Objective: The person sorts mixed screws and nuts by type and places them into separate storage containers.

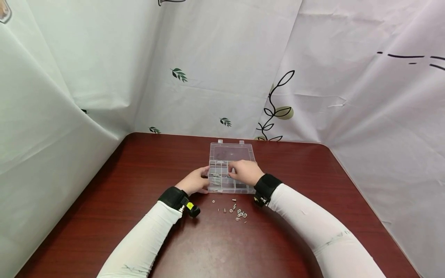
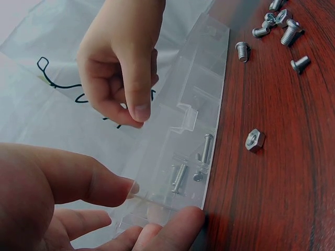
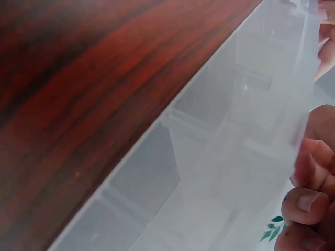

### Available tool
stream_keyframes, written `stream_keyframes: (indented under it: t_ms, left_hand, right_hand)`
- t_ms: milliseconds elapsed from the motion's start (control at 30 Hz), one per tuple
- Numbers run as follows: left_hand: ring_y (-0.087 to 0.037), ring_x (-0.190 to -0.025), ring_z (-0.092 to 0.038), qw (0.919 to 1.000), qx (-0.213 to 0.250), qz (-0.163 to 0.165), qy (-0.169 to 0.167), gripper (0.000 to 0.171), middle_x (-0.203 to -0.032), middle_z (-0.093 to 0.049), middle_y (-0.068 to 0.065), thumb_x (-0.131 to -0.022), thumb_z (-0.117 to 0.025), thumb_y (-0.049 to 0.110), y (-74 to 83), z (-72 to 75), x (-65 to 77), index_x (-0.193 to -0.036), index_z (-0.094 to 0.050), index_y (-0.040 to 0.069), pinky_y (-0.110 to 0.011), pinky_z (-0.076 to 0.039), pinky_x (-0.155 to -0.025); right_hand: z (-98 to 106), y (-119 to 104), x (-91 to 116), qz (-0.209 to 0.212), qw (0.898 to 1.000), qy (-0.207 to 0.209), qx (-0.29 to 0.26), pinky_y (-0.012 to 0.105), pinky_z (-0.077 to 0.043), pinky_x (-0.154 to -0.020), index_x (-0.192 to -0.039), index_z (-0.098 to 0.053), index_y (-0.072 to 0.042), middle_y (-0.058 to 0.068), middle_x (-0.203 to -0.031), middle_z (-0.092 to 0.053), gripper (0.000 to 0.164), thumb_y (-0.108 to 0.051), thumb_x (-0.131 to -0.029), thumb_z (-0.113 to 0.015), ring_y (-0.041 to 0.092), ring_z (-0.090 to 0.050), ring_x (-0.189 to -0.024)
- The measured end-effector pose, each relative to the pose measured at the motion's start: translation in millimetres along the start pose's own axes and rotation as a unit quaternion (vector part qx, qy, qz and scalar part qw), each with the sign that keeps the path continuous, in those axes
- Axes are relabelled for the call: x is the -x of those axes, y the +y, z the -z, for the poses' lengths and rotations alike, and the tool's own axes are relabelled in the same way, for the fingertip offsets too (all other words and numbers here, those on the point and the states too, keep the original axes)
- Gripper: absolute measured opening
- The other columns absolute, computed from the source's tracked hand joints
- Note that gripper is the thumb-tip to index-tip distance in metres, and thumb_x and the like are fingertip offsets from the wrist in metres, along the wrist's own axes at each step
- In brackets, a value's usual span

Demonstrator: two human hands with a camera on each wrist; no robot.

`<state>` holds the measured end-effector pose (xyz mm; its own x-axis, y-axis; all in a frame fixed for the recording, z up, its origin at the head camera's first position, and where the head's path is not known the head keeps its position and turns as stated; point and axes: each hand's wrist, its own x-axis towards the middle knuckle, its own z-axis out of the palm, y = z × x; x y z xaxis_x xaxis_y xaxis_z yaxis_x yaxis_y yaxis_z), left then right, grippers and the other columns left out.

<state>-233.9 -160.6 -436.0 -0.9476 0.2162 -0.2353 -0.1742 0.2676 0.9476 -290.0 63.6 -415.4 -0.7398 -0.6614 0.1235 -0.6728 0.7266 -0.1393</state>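
A clear plastic compartment box point(image 1: 231, 190) stands on the table, its lid point(image 1: 232, 153) laid back away from me. My left hand point(image 1: 194, 181) grips the box's left end, thumb at the top rim and fingers along the side in the left wrist view. Long screws point(image 2: 180, 178) lie in the compartments near that hand. Over the middle compartments is my right hand point(image 1: 246, 172), fingers curled and thumb close to the index fingertip. Nothing shows between those fingertips in the left wrist view. The right wrist view shows the box wall point(image 3: 209, 136) close up, with curled fingers point(image 3: 306, 201) at its edge.
Loose nuts and short screws point(image 1: 240, 213) lie in a cluster on the table point(image 1: 167, 154) before the box. A single nut point(image 2: 255, 140) sits apart, nearer the box's left end. White patterned cloth point(image 1: 215, 88) hangs behind and at both sides of the table.
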Motion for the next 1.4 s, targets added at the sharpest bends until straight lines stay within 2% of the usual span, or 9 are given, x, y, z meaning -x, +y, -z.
stream_keyframes:
  t_ms: [200,400,700,867,1167,1400]
  left_hand:
    - [-0.025,-0.092,-0.065,1.0,-0.001,0.003,-0.003,0.075,-0.143,-0.043,-0.024,-0.088,-0.05,-0.007,0.2,0.7,1.3,-0.157,-0.023,0.005,-0.042,-0.059,-0.074]
    - [-0.026,-0.094,-0.065,1.0,-0.002,0.002,-0.002,0.075,-0.143,-0.043,-0.024,-0.088,-0.05,-0.007,-0.4,0.3,0.9,-0.157,-0.024,0.005,-0.042,-0.059,-0.074]
    - [-0.025,-0.091,-0.064,1.0,0.003,0.001,0.0,0.077,-0.145,-0.042,-0.026,-0.086,-0.051,-0.008,-1.4,-0.5,2.3,-0.157,-0.023,0.004,-0.041,-0.059,-0.074]
    - [-0.025,-0.089,-0.065,1.0,0.002,-0.001,-0.001,0.078,-0.145,-0.043,-0.025,-0.086,-0.051,-0.008,-2.4,-0.8,2.5,-0.157,-0.023,0.004,-0.042,-0.059,-0.073]
    - [-0.023,-0.084,-0.063,1.0,0.006,-0.001,0.002,0.079,-0.146,-0.041,-0.026,-0.084,-0.05,-0.009,-2.1,-1.7,2.8,-0.157,-0.023,0.004,-0.041,-0.059,-0.073]
    - [-0.024,-0.086,-0.064,1.0,0.001,-0.001,0.003,0.08,-0.144,-0.042,-0.026,-0.084,-0.05,-0.008,-3.3,-2.1,-1.2,-0.158,-0.023,0.005,-0.041,-0.059,-0.072]
  right_hand:
    - [-1.5,-3.8,10.9,0.016,0.999,0.029,0.007,0.026,-0.038,-0.051,-0.089,-0.066,-0.023,-0.011,-0.064,-0.053,0.006,-0.027,-0.093,-0.067,0.007,-0.046,-0.055]
    - [-0.3,-13.3,29.3,0.038,0.999,0.02,0.019,0.025,-0.038,-0.05,-0.093,-0.067,-0.023,-0.013,-0.062,-0.05,0.006,-0.029,-0.094,-0.066,0.005,-0.045,-0.054]
    - [-0.4,-22.8,54.9,0.107,0.994,0.004,0.028,0.025,-0.043,-0.053,-0.086,-0.066,-0.024,-0.016,-0.07,-0.058,0.007,-0.029,-0.092,-0.067,0.002,-0.048,-0.058]
    - [-2.4,-26.6,62.8,0.132,0.99,0.01,0.04,0.028,-0.045,-0.052,-0.081,-0.065,-0.025,-0.015,-0.069,-0.059,0.01,-0.028,-0.089,-0.07,0.005,-0.054,-0.059]
    - [-10.7,-23.0,67.5,0.117,0.992,-0.021,0.043,0.029,-0.045,-0.052,-0.079,-0.066,-0.025,-0.015,-0.066,-0.056,0.011,-0.029,-0.088,-0.071,0.004,-0.052,-0.058]
    - [-8.6,-22.1,68.0,0.113,0.992,-0.029,0.039,0.029,-0.046,-0.052,-0.078,-0.065,-0.025,-0.015,-0.068,-0.058,0.012,-0.028,-0.089,-0.07,0.005,-0.053,-0.059]
